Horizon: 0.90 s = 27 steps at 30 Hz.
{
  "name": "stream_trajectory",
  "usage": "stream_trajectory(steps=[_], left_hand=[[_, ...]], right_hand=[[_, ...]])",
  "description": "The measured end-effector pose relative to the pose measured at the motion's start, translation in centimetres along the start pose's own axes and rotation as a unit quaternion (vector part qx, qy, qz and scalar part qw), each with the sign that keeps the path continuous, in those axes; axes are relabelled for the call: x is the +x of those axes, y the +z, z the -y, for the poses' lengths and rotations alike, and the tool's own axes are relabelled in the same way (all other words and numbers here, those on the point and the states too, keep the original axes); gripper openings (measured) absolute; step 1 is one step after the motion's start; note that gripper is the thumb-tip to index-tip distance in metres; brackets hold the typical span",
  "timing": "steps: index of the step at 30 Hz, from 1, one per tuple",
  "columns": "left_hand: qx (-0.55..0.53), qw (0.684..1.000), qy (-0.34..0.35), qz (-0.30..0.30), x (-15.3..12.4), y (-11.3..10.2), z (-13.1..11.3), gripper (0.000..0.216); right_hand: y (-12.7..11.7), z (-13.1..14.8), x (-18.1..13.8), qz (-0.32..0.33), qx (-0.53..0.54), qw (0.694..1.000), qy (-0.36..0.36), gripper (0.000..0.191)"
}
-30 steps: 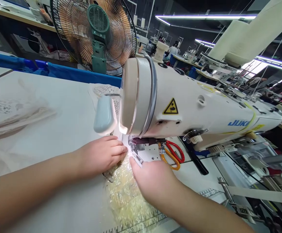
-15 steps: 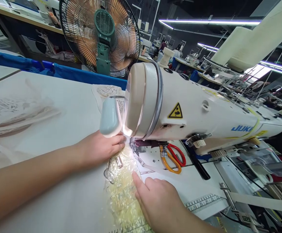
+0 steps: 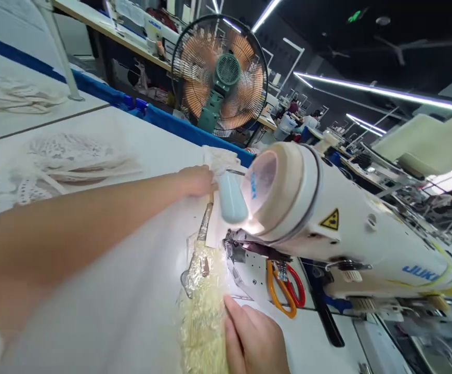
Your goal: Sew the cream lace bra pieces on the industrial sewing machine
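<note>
My left hand (image 3: 198, 181) reaches past the sewing machine's head, its fingers curled on bunched white lace fabric (image 3: 221, 157); the fingertips are partly hidden. My right hand (image 3: 256, 340) rests on the table with its index finger stretched out, the tip at the right edge of a crinkled pale-yellow strip (image 3: 202, 327) under clear film. It appears to hold nothing. Beyond the strip, a narrow shiny taped piece (image 3: 205, 222) points toward my left hand. The presser foot (image 3: 231, 244) of the white sewing machine (image 3: 288, 192) stands just right of the strip's far end.
A pale-blue lamp (image 3: 231, 200) hangs beside the machine head. Orange-handled scissors (image 3: 278, 291), red handles (image 3: 298, 285) and a black-handled tool (image 3: 329, 322) lie right of the needle. More lace fabric (image 3: 78, 158) lies at left. A fan (image 3: 220, 75) stands behind the table.
My left hand has moved away from the presser foot, forward to the lace fabric behind the lamp. My right hand stays by the yellow strip. The camera view has shifted and tilted.
</note>
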<state>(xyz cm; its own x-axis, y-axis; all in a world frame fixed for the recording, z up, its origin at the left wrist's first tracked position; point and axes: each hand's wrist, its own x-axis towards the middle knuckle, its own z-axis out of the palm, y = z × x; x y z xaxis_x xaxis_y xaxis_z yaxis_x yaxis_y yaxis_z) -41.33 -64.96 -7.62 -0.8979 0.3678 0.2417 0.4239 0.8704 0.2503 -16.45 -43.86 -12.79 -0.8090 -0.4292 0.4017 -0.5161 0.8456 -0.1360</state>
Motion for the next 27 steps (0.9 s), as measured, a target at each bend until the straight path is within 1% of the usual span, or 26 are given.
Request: stream_trajectory(steps=[2,3,5,7,9,10,11,12,13,14,15,16,17,19,21,22,23,25,26,27], left_hand=[[0.011,0.997,-0.051,0.049,0.6,-0.7,0.0,0.059],[0.016,0.995,-0.073,0.072,0.4,-1.2,0.1,0.054],[0.030,0.989,-0.100,0.102,-1.2,-2.8,0.5,0.045],[0.049,0.985,-0.111,0.122,-4.6,-4.9,1.3,0.036],[0.076,0.981,-0.122,0.132,-9.2,-7.4,2.4,0.027],[0.095,0.978,-0.128,0.132,-11.8,-8.6,3.2,0.027],[0.152,0.975,-0.135,0.093,-14.2,-9.7,4.1,0.033],[0.195,0.963,-0.167,0.080,-16.6,-10.7,5.1,0.038],[0.220,0.948,-0.217,0.081,-18.7,-11.3,6.3,0.037],[0.225,0.928,-0.274,0.113,-20.5,-11.7,7.5,0.036],[0.221,0.920,-0.298,0.128,-22.0,-11.9,8.8,0.040],[0.214,0.919,-0.304,0.129,-23.1,-11.9,10.0,0.047],[0.203,0.926,-0.297,0.114,-23.9,-11.7,11.2,0.051],[0.174,0.942,-0.280,0.066,-24.7,-11.6,12.9,0.063],[0.144,0.952,-0.271,0.012,-25.0,-12.1,13.6,0.077],[0.124,0.955,-0.270,-0.017,-25.1,-12.7,13.3,0.081],[0.097,0.957,-0.267,-0.049,-25.3,-13.4,12.7,0.082],[0.029,0.960,-0.252,-0.116,-25.9,-14.8,10.4,0.073],[-0.008,0.962,-0.231,-0.146,-26.4,-15.3,8.8,0.063],[-0.033,0.965,-0.193,-0.173,-26.9,-15.4,7.1,0.054]], right_hand=[[0.0,-0.3,-0.3,0.023,0.007,1.000,-0.004,0.033],[0.0,-0.4,-0.4,0.031,0.012,0.999,-0.001,0.034],[-0.1,-0.3,-0.5,0.039,0.018,0.999,0.008,0.034],[-0.2,-0.2,-0.7,0.040,0.019,0.999,0.017,0.033],[-0.3,0.1,-0.8,0.037,0.012,0.999,0.023,0.033],[-0.3,0.2,-0.8,0.036,0.005,0.999,0.022,0.033],[-0.3,0.3,-0.8,0.036,-0.002,0.999,0.018,0.033],[-0.3,0.4,-0.8,0.036,-0.011,0.999,0.015,0.032],[-0.4,0.6,-0.7,0.035,-0.022,0.999,0.014,0.032],[-0.4,0.7,-0.7,0.034,-0.031,0.999,0.012,0.033],[-0.4,0.9,-0.6,0.033,-0.039,0.999,0.013,0.033],[-0.4,1.1,-0.6,0.031,-0.045,0.998,0.015,0.033],[-0.4,1.3,-0.6,0.030,-0.049,0.998,0.020,0.034],[-0.5,1.6,-0.4,0.032,-0.051,0.998,0.037,0.035],[-0.7,2.0,-0.3,0.028,-0.046,0.996,0.066,0.037],[-0.9,2.3,-0.2,0.020,-0.039,0.996,0.076,0.038],[-1.1,2.7,-0.2,0.004,-0.029,0.996,0.081,0.038],[-1.6,4.0,-0.4,-0.044,0.012,0.995,0.092,0.037],[-1.8,5.0,-0.6,-0.066,0.049,0.992,0.101,0.036],[-1.9,6.3,-0.9,-0.076,0.096,0.986,0.111,0.035]])
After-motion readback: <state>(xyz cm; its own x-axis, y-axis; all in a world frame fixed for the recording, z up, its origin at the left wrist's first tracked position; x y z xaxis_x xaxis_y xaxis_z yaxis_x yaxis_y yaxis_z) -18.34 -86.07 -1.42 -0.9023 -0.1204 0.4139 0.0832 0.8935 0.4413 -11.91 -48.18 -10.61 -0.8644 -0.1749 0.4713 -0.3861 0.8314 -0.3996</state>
